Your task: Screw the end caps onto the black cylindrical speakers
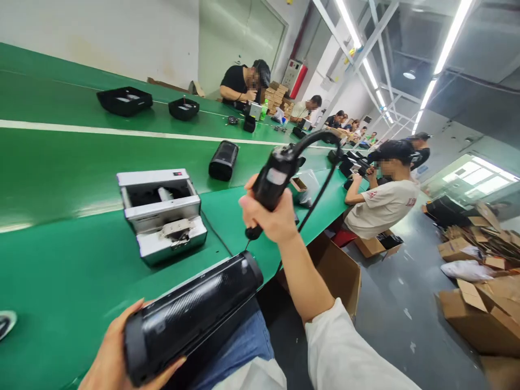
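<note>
My left hand [106, 346] is wrapped round the near end of a long black speaker housing [190, 309], which lies tilted at the table's front edge above my lap. Closed round a black corded electric screwdriver [271, 181], my right hand [270, 214] holds it pointing down. Its thin bit reaches the far end of the housing; whether it sits in a screw I cannot tell. Left of the screwdriver stands a silver-grey screw feeder [164, 214] with an open top. Behind it, a smaller black speaker [223, 160] rests on the table.
Two black shells [125, 101] lie on the conveyor [52, 149] beyond a white line. A co-worker in a pale shirt [384, 200] sits at my right. An open cardboard box [337, 271] stands under the table edge, and more cartons [479, 314] pile on the floor.
</note>
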`<state>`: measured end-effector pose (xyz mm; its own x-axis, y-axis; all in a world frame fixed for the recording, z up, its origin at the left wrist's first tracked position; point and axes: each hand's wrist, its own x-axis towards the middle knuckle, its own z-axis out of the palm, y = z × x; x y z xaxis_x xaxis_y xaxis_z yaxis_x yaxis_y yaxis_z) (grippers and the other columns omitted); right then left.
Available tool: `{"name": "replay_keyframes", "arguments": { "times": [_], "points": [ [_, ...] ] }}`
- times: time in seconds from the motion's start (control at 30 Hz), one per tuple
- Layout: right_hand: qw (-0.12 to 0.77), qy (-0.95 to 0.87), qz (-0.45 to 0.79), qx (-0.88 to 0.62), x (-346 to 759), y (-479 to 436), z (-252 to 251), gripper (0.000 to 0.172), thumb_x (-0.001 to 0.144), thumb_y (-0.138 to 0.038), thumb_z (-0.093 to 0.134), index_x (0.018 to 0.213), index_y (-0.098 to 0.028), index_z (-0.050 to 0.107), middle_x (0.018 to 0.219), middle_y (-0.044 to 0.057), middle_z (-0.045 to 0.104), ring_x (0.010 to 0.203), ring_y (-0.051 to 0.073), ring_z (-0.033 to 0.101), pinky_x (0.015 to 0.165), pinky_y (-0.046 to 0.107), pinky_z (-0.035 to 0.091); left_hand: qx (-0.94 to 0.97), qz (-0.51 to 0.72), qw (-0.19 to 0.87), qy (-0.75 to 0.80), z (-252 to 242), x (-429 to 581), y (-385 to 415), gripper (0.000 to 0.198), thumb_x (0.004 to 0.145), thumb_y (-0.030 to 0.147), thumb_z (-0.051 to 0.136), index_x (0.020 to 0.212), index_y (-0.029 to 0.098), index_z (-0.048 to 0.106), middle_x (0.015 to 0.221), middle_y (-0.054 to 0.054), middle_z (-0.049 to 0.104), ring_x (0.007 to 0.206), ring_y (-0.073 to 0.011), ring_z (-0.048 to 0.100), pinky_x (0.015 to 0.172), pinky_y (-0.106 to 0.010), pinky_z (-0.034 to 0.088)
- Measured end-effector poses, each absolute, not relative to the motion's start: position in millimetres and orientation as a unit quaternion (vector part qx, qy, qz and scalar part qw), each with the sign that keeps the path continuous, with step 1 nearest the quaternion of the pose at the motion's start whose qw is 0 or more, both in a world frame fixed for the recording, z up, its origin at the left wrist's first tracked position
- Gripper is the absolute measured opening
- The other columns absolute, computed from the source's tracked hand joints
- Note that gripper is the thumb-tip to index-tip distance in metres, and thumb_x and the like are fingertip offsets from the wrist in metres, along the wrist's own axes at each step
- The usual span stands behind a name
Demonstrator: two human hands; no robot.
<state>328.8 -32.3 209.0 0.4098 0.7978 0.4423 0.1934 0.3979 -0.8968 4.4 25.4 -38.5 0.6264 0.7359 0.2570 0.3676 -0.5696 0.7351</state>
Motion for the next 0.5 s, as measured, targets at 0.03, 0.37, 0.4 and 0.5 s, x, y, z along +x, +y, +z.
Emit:
{"name": "replay_keyframes", "arguments": {
  "times": [0.03, 0.37, 0.4, 0.5],
  "points": [
    [0.676, -0.509, 0.203, -0.492, 323, -35, 220, 0.041, 0.090, -0.048, 0.093, 0.109, -0.026, 0.064, 0.059, -0.011, 0.060, 0.041, 0.010, 0.051, 0.043, 0.026, 0.046, 0.830, 0.283, 0.343, 0.338, -29, 6, 20, 0.107, 0.088, 0.066, 0.081, 0.175, 0.056, 0.021, 0.154, -0.004, 0.065, 0.128, -0.0450, 0.079, 0.112, -0.073, 0.067],
    [0.757, -0.530, 0.059, -0.378, 264, 31, 250, 0.029, 0.096, -0.041, 0.085, 0.094, -0.032, 0.057, 0.060, -0.011, 0.043, 0.042, 0.011, 0.047, 0.044, 0.030, 0.044, 0.824, 0.264, 0.423, 0.269, 8, 10, 9, 0.145, 0.080, 0.039, 0.104, 0.182, 0.040, 0.001, 0.171, -0.019, 0.047, 0.159, -0.0460, 0.054, 0.129, -0.068, 0.051],
    [0.757, -0.534, 0.059, -0.371, 261, 42, 244, 0.029, 0.096, -0.041, 0.084, 0.094, -0.031, 0.057, 0.059, -0.011, 0.044, 0.042, 0.011, 0.048, 0.044, 0.030, 0.044, 0.822, 0.266, 0.425, 0.268, 8, 10, 8, 0.145, 0.080, 0.039, 0.104, 0.183, 0.040, 0.002, 0.171, -0.019, 0.046, 0.160, -0.0464, 0.053, 0.130, -0.068, 0.050],
    [0.758, -0.545, 0.042, -0.357, 257, 72, 227, 0.032, 0.097, -0.051, 0.082, 0.095, -0.030, 0.058, 0.060, -0.011, 0.046, 0.042, 0.010, 0.049, 0.046, 0.029, 0.047, 0.816, 0.270, 0.435, 0.267, 8, 11, 6, 0.145, 0.079, 0.038, 0.104, 0.183, 0.039, 0.003, 0.172, -0.019, 0.045, 0.160, -0.0466, 0.053, 0.130, -0.068, 0.050]
  ]
}}
